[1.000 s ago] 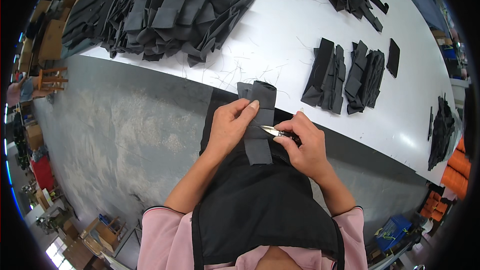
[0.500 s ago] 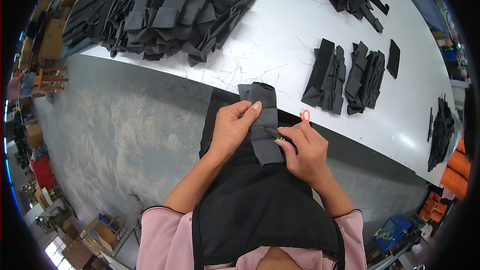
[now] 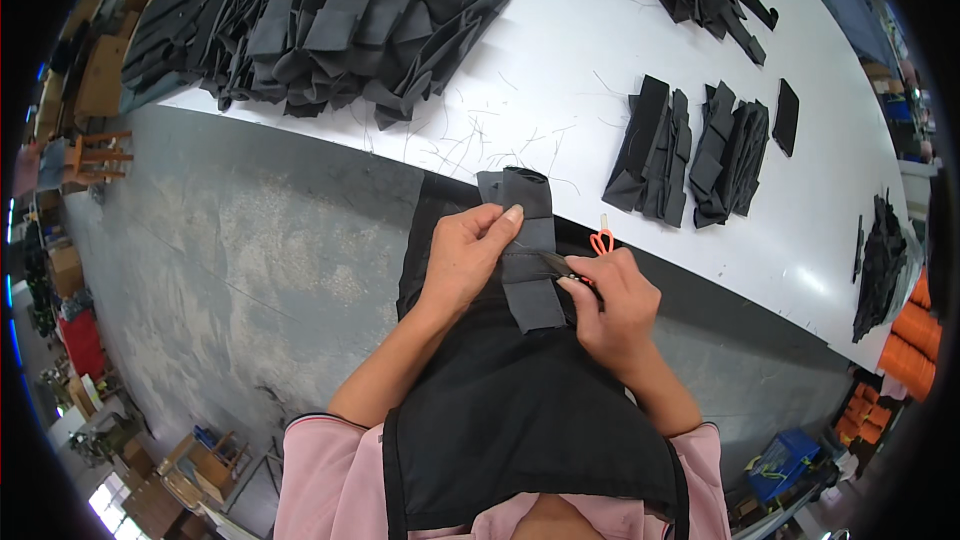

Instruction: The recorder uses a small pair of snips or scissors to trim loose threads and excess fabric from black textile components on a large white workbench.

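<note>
Head view, looking down: at the white tabletop (image 3: 560, 70) edge, the left hand (image 3: 462, 255) pins a folded grey fabric strip (image 3: 527, 245) over a black apron, thumb pressed on it, while the right hand (image 3: 612, 305) is clenched around small orange-handled thread snips (image 3: 578, 265). With the blades touching the cloth beside that thumb, a slip could nick fabric or skin.

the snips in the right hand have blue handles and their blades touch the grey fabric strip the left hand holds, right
Not quite: the snips have orange-red handles, not blue. The head view shows this. The right hand does hold them against the grey fabric strip that the left hand holds.
</note>
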The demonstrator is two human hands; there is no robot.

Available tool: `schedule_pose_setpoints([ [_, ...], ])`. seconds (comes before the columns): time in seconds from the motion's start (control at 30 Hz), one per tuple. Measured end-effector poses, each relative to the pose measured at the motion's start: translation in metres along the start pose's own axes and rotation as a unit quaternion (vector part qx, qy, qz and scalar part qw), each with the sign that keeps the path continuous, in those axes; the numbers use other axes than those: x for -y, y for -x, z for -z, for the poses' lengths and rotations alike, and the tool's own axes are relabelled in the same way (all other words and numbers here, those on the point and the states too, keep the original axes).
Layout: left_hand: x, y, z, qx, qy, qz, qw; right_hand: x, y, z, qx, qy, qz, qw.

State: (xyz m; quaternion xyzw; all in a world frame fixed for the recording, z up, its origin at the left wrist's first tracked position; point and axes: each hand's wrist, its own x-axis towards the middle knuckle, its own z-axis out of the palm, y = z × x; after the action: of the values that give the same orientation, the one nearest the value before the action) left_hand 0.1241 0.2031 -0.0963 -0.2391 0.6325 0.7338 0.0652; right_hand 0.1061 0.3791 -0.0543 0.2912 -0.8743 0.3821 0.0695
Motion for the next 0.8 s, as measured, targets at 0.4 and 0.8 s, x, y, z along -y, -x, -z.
schedule_pose_setpoints([
  [0.4, -0.012, 0.004, -0.001, 0.006, -0.010, 0.014, 1.000, 0.006, -0.006, 0.005, 0.069, -0.024, -0.010, 0.997],
  [0.8, 0.002, -0.008, 0.004, 0.036, 0.093, 0.055, 0.994, 0.002, -0.003, -0.001, 0.054, -0.157, -0.134, 0.977],
])
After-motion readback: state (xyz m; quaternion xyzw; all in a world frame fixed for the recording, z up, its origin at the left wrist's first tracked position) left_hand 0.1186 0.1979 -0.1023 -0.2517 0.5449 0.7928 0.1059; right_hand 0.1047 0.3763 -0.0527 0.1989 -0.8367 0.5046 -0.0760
